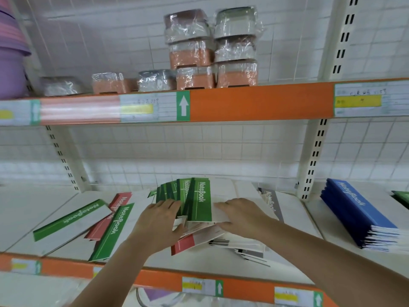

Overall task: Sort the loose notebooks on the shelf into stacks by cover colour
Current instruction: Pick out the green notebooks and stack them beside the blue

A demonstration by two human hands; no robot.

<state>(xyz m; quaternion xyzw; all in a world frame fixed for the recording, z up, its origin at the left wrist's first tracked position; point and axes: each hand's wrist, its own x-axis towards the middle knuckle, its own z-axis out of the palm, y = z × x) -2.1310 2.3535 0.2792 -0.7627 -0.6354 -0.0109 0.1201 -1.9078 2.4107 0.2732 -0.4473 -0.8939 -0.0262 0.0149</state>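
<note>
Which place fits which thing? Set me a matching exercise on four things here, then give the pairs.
Things:
1. blue stack
2. green fan
3. grey notebook
4. wrapped boxes

Places:
A. upper shelf
B. under both hands
C. far right of the lower shelf, beyond the upright
D. just right of the right hand

Pairs: 1-C, 2-B, 3-D, 4-A. The left hand and right hand lie flat on the fanned green notebooks.
</note>
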